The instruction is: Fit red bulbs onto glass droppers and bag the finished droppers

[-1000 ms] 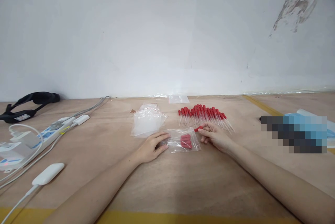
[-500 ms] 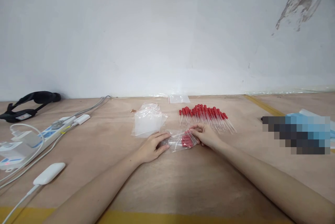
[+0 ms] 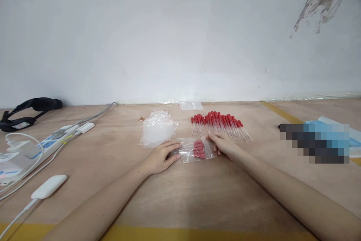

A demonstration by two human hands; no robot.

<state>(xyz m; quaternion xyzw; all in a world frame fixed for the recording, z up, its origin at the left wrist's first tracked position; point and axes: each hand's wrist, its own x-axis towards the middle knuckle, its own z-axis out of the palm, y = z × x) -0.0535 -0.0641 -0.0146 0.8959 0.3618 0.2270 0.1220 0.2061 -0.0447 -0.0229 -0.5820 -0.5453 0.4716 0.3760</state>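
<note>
A clear zip-lock bag (image 3: 186, 156) lies crosswise on the table in front of me, with several red-bulbed droppers (image 3: 199, 149) inside, their bulbs toward the right. My left hand (image 3: 161, 158) holds the bag's left end between thumb and fingers. At the right end, my right hand (image 3: 221, 144) pinches the bag's edge. Just behind the bag, many loose droppers (image 3: 217, 118) lie in a row, red bulbs pointing away from me and clear stems toward me. Behind my left hand rests a stack of flat clear bags (image 3: 158, 132).
A small clear bag (image 3: 191, 105) lies by the wall. At left are a power strip (image 3: 49, 145) with cables, a white charger-like device (image 3: 49, 187) and a black strap (image 3: 31, 111). A blue item (image 3: 324, 128), partly blurred out, lies at right. Yellow tape (image 3: 146, 234) crosses the near table.
The bag looks flatter, and the red bulbs inside show more plainly. My right hand has shifted slightly toward the bag's edge, uncovering the bulbs. The left hand stays at the left end.
</note>
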